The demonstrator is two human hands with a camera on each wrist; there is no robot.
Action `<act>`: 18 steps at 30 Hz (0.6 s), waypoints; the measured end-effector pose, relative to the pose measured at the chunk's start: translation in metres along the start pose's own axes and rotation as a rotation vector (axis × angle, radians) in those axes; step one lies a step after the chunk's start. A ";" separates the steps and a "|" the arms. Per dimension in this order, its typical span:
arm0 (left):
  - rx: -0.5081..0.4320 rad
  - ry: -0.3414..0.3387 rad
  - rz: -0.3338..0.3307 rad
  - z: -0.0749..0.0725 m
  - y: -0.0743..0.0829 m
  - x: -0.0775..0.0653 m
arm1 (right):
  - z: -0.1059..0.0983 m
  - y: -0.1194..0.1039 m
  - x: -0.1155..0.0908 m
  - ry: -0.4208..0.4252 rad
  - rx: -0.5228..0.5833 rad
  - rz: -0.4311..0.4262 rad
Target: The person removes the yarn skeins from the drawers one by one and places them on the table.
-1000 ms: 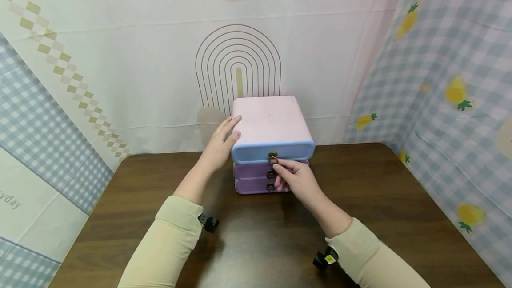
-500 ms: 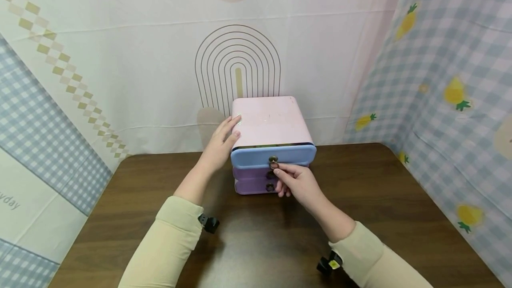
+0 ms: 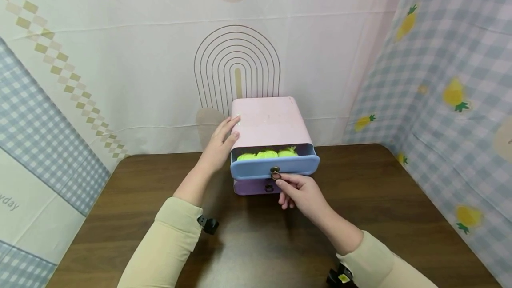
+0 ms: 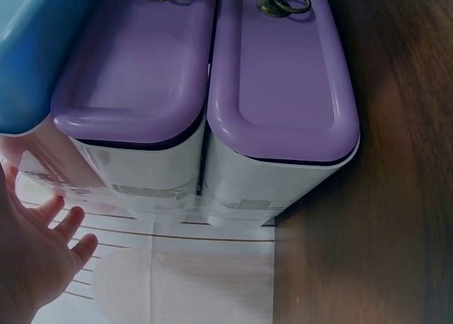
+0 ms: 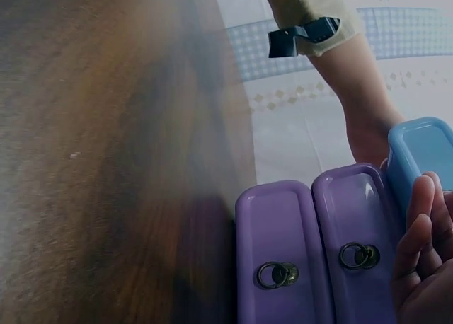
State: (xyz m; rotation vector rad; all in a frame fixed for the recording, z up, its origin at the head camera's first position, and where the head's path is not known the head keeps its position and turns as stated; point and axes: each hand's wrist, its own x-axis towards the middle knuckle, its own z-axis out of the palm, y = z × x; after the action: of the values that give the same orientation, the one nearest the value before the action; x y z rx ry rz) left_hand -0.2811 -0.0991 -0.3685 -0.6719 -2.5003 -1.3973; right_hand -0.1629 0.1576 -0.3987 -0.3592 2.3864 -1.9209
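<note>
A small three-tier drawer cabinet with a pink top [image 3: 272, 121] stands near the back of the table. Its blue top drawer [image 3: 252, 170] is pulled partway out, and bright yellow-green bundles [image 3: 266, 154] show inside. My right hand [image 3: 302, 192] pinches the ring pull [image 3: 276, 175] of that drawer between thumb and forefinger. My left hand [image 3: 218, 148] rests with extended fingers against the cabinet's left side and top edge. In the left wrist view, two purple drawers [image 4: 283, 76] with ring pulls stay closed under the blue one.
The brown wooden table [image 3: 256, 243] spreads in front of the cabinet. A white printed cloth [image 3: 160, 79] hangs close behind it, and a checked cloth with pineapples [image 3: 448, 114] hangs at the right.
The blue drawer has slid out toward me with my right hand on its ring, uncovering the yellow-green bundles. My left hand has stayed on the cabinet.
</note>
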 end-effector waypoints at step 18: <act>-0.005 0.008 0.008 -0.001 0.000 0.000 | -0.002 0.000 -0.027 -0.072 -0.037 -0.028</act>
State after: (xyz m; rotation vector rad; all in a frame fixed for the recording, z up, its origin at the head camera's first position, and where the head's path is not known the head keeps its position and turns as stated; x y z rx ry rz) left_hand -0.2811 -0.0996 -0.3681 -0.6748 -2.4858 -1.4013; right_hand -0.1366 0.1651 -0.4007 -0.4592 2.3866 -1.8435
